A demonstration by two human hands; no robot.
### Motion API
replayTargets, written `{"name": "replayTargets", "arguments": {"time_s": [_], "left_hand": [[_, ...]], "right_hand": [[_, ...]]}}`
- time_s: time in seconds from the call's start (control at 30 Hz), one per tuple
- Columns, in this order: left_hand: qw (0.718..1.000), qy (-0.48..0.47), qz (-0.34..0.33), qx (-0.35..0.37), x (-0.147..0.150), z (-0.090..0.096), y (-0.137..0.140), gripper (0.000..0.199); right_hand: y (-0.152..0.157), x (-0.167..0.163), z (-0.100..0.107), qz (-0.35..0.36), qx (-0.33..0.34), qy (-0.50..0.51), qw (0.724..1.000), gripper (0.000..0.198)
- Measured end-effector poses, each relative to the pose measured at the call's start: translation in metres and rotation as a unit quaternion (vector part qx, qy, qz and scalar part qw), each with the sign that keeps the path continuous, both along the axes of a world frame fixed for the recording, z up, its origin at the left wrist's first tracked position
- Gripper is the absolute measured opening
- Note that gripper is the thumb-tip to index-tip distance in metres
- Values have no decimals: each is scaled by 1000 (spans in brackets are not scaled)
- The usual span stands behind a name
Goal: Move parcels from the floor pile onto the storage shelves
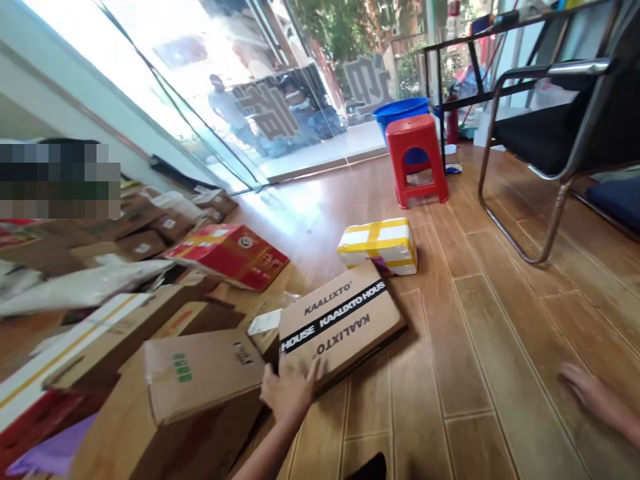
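While my left hand (289, 392) presses spread fingers on the KAALIXTO carton (340, 321) at lower centre, my right hand (595, 395) blurs lower right, fingers unreadable.

Left hand (289, 393) reaches forward from the bottom edge, forearm bare and angled up and right, palm down, fingers spread and lying flat on the near edge of the printed cardboard box (340, 323); nothing is gripped. Right hand (587, 387) is well apart to the right of that box, low over the floor, blurred, palm down, fingers loosely extended pointing left, forearm running off the right edge. It holds nothing.
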State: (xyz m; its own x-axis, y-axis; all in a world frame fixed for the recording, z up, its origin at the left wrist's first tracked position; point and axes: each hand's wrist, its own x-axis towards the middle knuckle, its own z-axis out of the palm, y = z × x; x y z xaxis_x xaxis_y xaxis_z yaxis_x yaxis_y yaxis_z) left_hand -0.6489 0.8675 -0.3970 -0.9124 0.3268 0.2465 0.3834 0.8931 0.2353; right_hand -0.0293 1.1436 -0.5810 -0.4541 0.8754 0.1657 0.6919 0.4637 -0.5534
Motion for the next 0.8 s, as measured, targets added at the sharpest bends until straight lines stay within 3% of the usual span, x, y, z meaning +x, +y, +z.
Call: {"name": "replayTargets", "arguments": {"time_s": [0.03, 0.1, 0.2, 0.27, 0.3, 0.4, 0.5, 0.63, 0.73, 0.8], "left_hand": [[994, -24, 86, 59, -12, -5, -9, 92], [976, -111, 145, 121, -34, -17, -22, 98], [966, -216, 71, 127, -57, -36, -36, 78], [964, -227, 53, 127, -63, -49, -41, 71], [964, -226, 54, 126, -64, -55, -43, 70], [967, -215, 67, 120, -64, -69, -50, 69], [973, -202, 62, 96, -70, -69, -56, 64], [976, -214, 46, -1, -79, -36, -54, 56], [974, -209, 35, -84, -63, 7, -49, 47], [972, -208, 6, -108, -40, 44, -54, 35]], "right_hand": [[-4, -36, 9, 49, -51, -8, 997, 38], [-16, -117, 32, 104, -128, -46, 985, 43], [-34, -255, 69, 113, -165, 35, 979, 44], [-43, -344, 86, 108, -206, 101, 967, 76], [-47, -382, 92, 91, -209, 114, 967, 81], [-60, -455, 97, 20, -201, 44, 978, 71], [-83, -465, 84, -17, -186, -64, 980, 57], [-117, -434, 76, 27, -228, -115, 966, 39], [-123, -411, 106, 50, -291, -152, 943, 19], [-119, -398, 147, 40, -317, -179, 930, 10]]}}
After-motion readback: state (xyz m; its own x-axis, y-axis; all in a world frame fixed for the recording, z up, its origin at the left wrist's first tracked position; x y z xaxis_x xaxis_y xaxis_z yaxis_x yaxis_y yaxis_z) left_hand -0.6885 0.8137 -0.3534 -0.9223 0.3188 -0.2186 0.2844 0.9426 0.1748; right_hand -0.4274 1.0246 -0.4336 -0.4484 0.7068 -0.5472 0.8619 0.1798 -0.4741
